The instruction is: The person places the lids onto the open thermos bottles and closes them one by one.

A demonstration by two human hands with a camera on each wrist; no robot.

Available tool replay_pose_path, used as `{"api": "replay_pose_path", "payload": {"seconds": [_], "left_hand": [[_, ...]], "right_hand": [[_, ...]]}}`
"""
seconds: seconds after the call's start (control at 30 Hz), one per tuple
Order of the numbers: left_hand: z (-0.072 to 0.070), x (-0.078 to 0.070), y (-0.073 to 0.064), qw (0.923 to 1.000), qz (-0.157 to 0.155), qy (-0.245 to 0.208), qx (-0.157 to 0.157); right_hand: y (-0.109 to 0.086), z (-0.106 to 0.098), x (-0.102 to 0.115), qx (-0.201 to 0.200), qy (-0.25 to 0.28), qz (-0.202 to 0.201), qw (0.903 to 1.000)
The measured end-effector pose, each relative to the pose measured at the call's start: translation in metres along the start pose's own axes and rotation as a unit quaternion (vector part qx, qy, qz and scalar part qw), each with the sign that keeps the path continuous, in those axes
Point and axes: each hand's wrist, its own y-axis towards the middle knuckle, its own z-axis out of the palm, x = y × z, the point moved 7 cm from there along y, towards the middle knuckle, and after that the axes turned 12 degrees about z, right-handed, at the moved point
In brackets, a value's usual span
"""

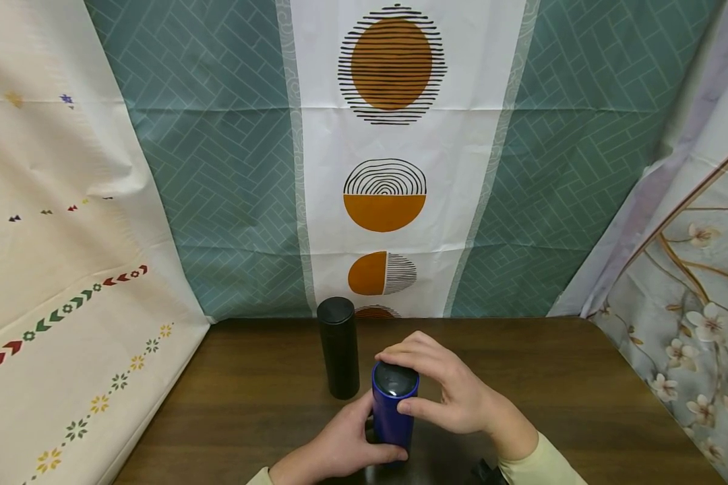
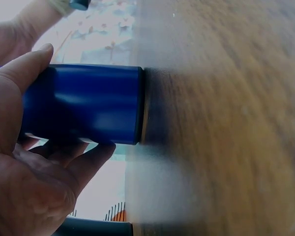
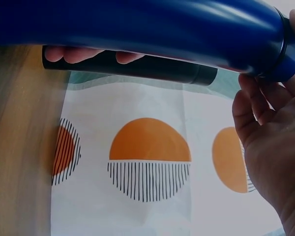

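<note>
A blue vacuum flask with a dark, shiny top stands on the brown table in front of me. My left hand grips its body low down, thumb on the near side; in the left wrist view the fingers wrap round the far side. The flask's base is right at the tabletop. My right hand holds the blue cap at the top, thumb and fingers on opposite sides. A dark band shows between cap and body in the right wrist view. Behind and left stands a black flask, touched by neither hand.
The wooden table ends at the back against a green and white cloth. A cream embroidered cloth hangs on the left, a flowered one on the right. A small black object lies by the right sleeve.
</note>
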Motion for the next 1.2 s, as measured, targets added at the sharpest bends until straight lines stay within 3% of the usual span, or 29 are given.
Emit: {"api": "replay_pose_path", "payload": {"seconds": [0.4, 1.2], "left_hand": [[0.0008, 0.0041, -0.0001, 0.9999, 0.013, 0.004, 0.003], [0.0001, 0.0007, 0.0000, 1.0000, 0.005, -0.004, -0.001]], "right_hand": [[0.0017, -0.0030, 0.0027, -0.039, -0.047, -0.003, 0.9981], [0.0038, -0.0007, 0.0056, -0.086, -0.094, -0.018, 0.9917]]}}
